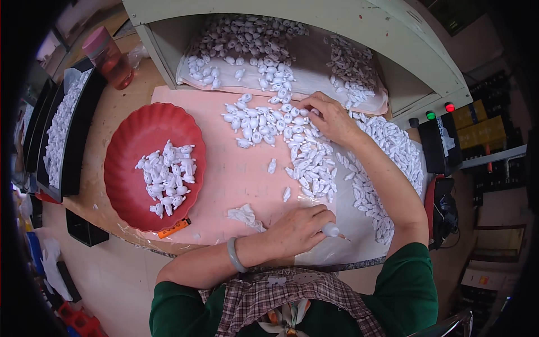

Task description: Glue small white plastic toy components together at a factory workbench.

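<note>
My left hand (300, 229), with a grey bangle at its wrist, is closed around a small white squeeze bottle (330, 229) with a thin tip, held low over the near edge of the worktop. My right hand (331, 119) reaches to the far side, its thumb and fingers pinched at a small white figurine head (304, 113) at the edge of a pile. Rounded white heads (255, 124) lie left of that hand. Slender white figurine parts (313, 165) lie just nearer, and two single ones sit apart. A red scalloped bowl (120, 168) at the left holds several white figurines (168, 177).
A pale shelf box (314, 12) stands at the back, with more white parts inside. More slender parts (387, 151) spread at the right. A crumpled tissue (246, 215) lies on the pink sheet (224, 174). Farther left are a pink-lidded bottle (108, 59) and a black tray (87, 121).
</note>
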`<state>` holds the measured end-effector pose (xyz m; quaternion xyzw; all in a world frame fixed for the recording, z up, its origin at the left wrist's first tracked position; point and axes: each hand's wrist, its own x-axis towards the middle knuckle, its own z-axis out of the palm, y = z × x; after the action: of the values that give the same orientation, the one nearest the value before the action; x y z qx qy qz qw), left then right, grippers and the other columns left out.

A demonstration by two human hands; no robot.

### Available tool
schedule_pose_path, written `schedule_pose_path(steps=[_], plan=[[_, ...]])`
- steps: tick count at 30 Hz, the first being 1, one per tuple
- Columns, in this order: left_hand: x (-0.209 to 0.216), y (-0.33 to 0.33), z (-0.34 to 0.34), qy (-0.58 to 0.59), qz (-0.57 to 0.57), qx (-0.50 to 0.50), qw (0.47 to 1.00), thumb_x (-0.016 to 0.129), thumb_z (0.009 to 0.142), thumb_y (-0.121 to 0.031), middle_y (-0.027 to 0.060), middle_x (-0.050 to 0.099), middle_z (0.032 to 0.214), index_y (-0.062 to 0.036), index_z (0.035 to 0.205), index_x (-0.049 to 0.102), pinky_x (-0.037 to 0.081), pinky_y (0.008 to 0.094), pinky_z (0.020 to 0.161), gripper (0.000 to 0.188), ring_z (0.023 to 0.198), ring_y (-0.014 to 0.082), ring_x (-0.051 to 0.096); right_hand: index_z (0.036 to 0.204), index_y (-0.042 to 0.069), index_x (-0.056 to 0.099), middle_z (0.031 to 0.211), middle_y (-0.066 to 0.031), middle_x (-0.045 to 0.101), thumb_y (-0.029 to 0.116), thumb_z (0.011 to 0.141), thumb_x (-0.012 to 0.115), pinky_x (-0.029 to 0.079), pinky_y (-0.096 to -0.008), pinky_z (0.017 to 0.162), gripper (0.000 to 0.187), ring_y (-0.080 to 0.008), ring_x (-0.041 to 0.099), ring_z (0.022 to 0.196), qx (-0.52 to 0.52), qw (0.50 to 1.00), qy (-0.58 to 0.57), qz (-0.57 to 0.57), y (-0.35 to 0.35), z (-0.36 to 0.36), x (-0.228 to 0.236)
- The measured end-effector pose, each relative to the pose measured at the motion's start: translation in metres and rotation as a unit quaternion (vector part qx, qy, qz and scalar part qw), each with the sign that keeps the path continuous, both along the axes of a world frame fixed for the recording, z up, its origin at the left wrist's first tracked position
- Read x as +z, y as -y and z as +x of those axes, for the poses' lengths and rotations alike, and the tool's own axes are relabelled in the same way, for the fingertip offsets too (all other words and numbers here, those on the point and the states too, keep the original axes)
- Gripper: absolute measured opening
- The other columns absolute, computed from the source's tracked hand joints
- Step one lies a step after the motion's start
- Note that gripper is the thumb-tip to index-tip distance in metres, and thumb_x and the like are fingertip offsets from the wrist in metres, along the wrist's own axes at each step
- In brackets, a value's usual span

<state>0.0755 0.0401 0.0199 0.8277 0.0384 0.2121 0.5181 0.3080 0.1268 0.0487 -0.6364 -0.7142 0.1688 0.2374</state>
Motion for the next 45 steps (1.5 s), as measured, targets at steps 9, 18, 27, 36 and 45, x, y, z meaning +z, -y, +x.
schedule_pose_path(steps=[9,18,27,36,45], plan=[[0.002,-0.002,0.000,0.006,0.001,0.008,1.000,0.068,0.076,-0.008,0.0111,0.058,0.093,-0.0062,0.101,0.056,0.050,0.0418,0.070,0.028,0.082,0.0326,0.061,0.101,0.000,0.065,0.106,-0.0154,0.062,0.002,0.087,0.060,0.050,-0.0393,0.086,0.016,-0.0344,0.062,0.097,0.032,0.994,0.062,0.088,-0.024,-0.048,-0.016],[0.008,-0.004,-0.003,0.019,-0.022,0.019,0.999,0.069,0.077,-0.009,0.0107,0.059,0.092,-0.0062,0.101,0.056,0.050,0.0416,0.070,0.027,0.082,0.0331,0.062,0.112,0.005,0.064,0.108,-0.0146,0.063,0.017,0.089,0.062,0.047,-0.0384,0.089,0.026,-0.0311,0.061,0.101,-0.026,0.991,-0.028,0.127,-0.076,-0.020,-0.002],[0.023,-0.016,-0.006,0.051,-0.123,0.105,0.985,0.074,0.080,-0.010,0.0097,0.064,0.093,-0.0054,0.097,0.062,0.051,0.0339,0.076,0.022,0.087,0.0263,0.064,0.132,0.011,0.049,0.133,-0.0245,0.049,0.038,0.090,0.061,0.038,-0.0426,0.103,0.052,-0.0386,0.047,0.124,-0.076,0.976,0.046,0.198,-0.156,-0.023,-0.038],[0.026,-0.014,-0.005,0.036,-0.128,0.105,0.986,0.075,0.080,-0.011,0.0094,0.065,0.094,-0.0041,0.096,0.062,0.051,0.0325,0.078,0.021,0.086,0.0245,0.066,0.114,0.013,0.061,0.119,-0.0174,0.052,0.029,0.088,0.064,0.037,-0.0427,0.099,0.030,-0.0360,0.047,0.115,0.021,0.989,0.030,0.140,-0.085,-0.071,-0.026],[0.024,-0.011,-0.005,0.023,-0.139,0.090,0.986,0.074,0.081,-0.010,0.0098,0.065,0.095,-0.0037,0.096,0.062,0.051,0.0327,0.078,0.020,0.087,0.0250,0.065,0.119,0.010,0.060,0.135,-0.0171,0.046,0.017,0.094,0.058,0.041,-0.0435,0.103,0.027,-0.0379,0.047,0.124,0.176,0.977,-0.050,0.108,-0.004,-0.102,-0.004]])
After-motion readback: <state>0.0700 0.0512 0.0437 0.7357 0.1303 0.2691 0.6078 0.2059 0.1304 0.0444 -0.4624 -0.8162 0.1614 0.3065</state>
